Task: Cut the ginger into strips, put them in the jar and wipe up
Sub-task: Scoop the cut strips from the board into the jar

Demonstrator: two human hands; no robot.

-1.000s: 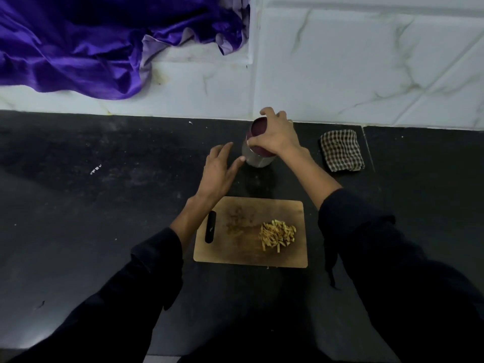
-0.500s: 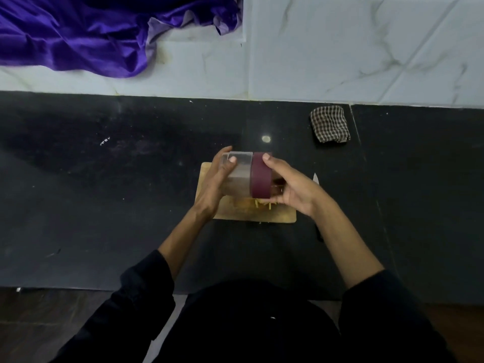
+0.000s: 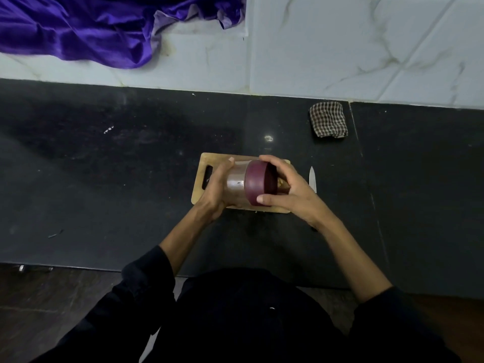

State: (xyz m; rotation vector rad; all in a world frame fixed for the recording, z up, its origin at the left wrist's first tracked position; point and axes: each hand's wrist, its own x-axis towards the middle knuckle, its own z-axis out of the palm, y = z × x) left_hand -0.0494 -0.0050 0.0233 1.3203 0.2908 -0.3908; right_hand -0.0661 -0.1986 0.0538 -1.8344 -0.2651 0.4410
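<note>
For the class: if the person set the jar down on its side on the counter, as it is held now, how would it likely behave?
The jar looks round with a smooth clear wall, so it would probably roll. Its maroon lid is wider, so it might curve. It looks light, probably easy to nudge.

Both hands hold a clear jar [image 3: 235, 183] on its side above the wooden cutting board [image 3: 203, 176]. The left hand [image 3: 216, 191] cups the jar's body; the right hand [image 3: 289, 191] grips its maroon lid [image 3: 258, 183]. A knife [image 3: 312, 179] blade lies just beside the board at 3 o'clock. A folded checkered cloth [image 3: 328, 119] rests at 1 o'clock on the black counter [image 3: 104, 179], and purple fabric [image 3: 91, 27] drapes at 11 o'clock.
</note>
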